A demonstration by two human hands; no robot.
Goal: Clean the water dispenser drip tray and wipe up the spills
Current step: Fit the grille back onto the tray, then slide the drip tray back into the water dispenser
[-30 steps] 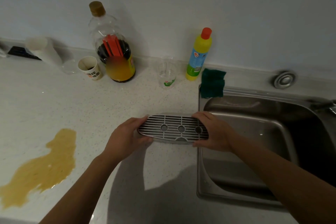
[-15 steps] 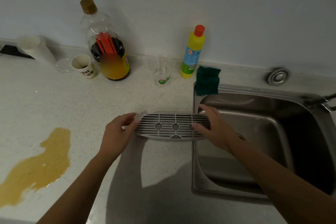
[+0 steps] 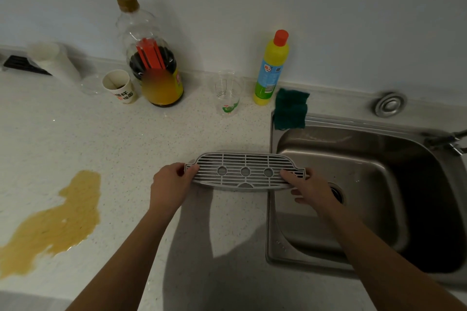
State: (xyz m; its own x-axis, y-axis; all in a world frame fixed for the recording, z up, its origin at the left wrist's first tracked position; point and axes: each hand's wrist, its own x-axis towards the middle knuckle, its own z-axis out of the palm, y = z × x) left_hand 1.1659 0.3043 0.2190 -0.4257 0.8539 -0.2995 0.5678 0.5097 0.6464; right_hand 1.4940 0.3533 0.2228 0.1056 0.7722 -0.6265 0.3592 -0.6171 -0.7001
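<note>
A grey slotted drip tray with three round holes is held level over the counter at the sink's left edge. My left hand grips its left end tab and my right hand grips its right end, which reaches over the steel sink. A yellow-brown spill spreads across the speckled white counter at the left. A dark green sponge cloth lies on the sink's back left corner, next to a yellow detergent bottle with a red cap.
Along the back wall stand a large dark sauce bottle, a paper cup, a clear plastic cup and a white cup stack. A tap sticks in from the right. A round metal fitting sits behind the sink.
Both hands shifted outward on the drip tray, from gripping around its ends to holding its end tabs, and the tray has edged right over the sink's rim.
</note>
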